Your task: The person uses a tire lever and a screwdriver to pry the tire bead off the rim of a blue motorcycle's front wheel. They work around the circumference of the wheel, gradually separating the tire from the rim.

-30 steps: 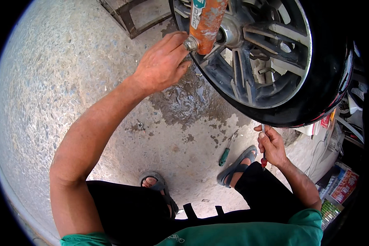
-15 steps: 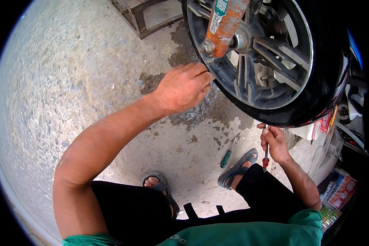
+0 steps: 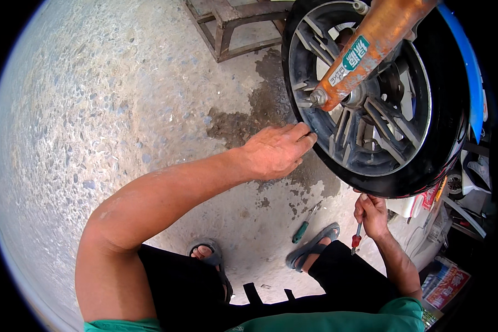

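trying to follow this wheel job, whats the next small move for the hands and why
Probably bring the red-handled screwdriver in the right hand up to the tyre edge. The left hand already has its fingertips on the wheel rim, as if steadying it, while the tool hangs just under the tyre, its tip hidden. The green-handled screwdriver lies unused on the concrete floor.

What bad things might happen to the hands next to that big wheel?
The left hand has its fingertips on the wheel rim beside the spokes; if the wheel turned, they might get pinched. The right hand holds a red-handled screwdriver under the tyre; a slip might jab the knee. The green screwdriver lies near the sandalled foot, easy to step on.
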The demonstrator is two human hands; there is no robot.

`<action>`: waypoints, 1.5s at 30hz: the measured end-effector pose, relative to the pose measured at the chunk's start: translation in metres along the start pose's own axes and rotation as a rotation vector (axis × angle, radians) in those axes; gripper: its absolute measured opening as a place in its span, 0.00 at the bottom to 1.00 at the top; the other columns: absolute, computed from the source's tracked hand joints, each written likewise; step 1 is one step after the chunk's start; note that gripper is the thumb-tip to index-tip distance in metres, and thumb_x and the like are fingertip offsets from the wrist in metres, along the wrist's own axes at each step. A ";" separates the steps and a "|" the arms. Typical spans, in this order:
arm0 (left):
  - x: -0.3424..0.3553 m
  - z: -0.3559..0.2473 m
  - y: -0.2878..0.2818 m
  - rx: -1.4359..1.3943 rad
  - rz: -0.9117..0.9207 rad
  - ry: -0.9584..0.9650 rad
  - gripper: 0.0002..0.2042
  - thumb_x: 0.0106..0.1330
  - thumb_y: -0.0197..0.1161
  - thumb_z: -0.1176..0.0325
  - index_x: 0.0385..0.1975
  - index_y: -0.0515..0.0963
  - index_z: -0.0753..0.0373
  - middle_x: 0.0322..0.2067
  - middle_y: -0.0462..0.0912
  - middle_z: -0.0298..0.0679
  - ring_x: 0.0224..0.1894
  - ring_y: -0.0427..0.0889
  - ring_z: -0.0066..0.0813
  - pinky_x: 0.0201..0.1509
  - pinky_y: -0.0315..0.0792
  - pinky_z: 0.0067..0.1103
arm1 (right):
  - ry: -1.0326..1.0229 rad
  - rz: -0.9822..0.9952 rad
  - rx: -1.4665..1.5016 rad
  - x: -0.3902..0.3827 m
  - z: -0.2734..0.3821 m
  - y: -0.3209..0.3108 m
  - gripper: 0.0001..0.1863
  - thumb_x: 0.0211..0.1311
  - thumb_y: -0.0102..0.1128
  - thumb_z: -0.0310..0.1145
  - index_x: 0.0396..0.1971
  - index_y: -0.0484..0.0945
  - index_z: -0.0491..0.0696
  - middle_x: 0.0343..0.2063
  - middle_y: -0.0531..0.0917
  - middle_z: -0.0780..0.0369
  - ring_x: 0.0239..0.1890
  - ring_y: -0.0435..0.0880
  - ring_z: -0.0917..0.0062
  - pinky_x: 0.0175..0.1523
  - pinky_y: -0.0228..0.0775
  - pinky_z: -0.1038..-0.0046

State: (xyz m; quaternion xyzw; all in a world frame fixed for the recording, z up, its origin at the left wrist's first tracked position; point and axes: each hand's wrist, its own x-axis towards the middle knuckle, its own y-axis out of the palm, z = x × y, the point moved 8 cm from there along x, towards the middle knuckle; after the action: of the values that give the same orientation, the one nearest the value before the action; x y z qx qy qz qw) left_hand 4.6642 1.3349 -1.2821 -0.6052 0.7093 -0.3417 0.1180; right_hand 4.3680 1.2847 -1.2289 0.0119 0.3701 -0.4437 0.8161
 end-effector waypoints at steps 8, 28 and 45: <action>-0.001 -0.026 0.004 -0.118 -0.010 0.020 0.30 0.64 0.68 0.67 0.65 0.69 0.69 0.57 0.72 0.47 0.59 0.78 0.46 0.61 0.78 0.36 | -0.089 -0.087 0.083 0.008 0.007 -0.018 0.12 0.77 0.52 0.33 0.30 0.73 0.45 0.22 0.73 0.64 0.21 0.71 0.80 0.27 0.63 0.76; 0.013 -0.104 -0.001 -0.405 0.016 0.114 0.50 0.62 0.71 0.71 0.78 0.41 0.64 0.39 0.83 0.54 0.37 0.86 0.53 0.42 0.83 0.39 | -0.065 -0.137 0.171 0.009 0.011 -0.013 0.13 0.77 0.49 0.31 0.30 0.74 0.43 0.21 0.75 0.63 0.21 0.73 0.79 0.28 0.63 0.76; 0.031 -0.092 -0.040 -0.543 -0.199 0.235 0.36 0.58 0.73 0.79 0.68 0.67 0.58 0.41 0.85 0.45 0.36 0.88 0.38 0.38 0.83 0.29 | -0.272 -0.112 0.277 -0.018 0.055 -0.032 0.10 0.79 0.50 0.35 0.36 0.74 0.47 0.20 0.70 0.66 0.20 0.64 0.82 0.26 0.56 0.77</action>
State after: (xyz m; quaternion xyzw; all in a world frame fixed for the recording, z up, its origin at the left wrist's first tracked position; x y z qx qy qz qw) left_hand 4.6350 1.3359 -1.1813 -0.6375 0.7206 -0.2172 -0.1650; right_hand 4.3714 1.2592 -1.1688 0.0432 0.1918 -0.5325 0.8233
